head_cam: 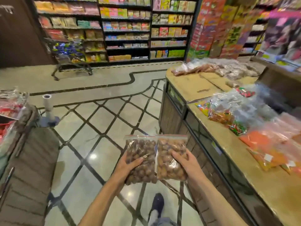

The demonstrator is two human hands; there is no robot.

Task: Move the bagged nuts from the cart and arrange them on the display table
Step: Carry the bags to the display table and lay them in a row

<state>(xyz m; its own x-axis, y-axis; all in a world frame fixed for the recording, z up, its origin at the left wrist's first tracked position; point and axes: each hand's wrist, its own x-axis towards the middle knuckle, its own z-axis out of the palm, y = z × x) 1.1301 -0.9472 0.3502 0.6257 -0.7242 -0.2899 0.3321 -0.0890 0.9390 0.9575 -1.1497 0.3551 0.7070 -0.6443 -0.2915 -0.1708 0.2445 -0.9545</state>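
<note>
My left hand (128, 165) grips a clear zip bag of dark brown nuts (141, 154) from its left side, thumb on top. My right hand (187, 162) grips a second zip bag of lighter brown nuts (169, 162) from its right side. Both bags hang side by side above the tiled floor, in front of me. The display table (200, 85) stands to my right, its top covered with cardboard. Bagged nuts (216, 69) lie at its far end. A shopping cart (70, 53) stands far off at the back left by the shelves.
Colourful candy bags (228, 115) and orange bags (276, 147) lie on the near part of the table. A dark counter (27, 160) with red packs stands at my left. Shelves (127, 28) of goods fill the back wall. My shoe (157, 203) shows below.
</note>
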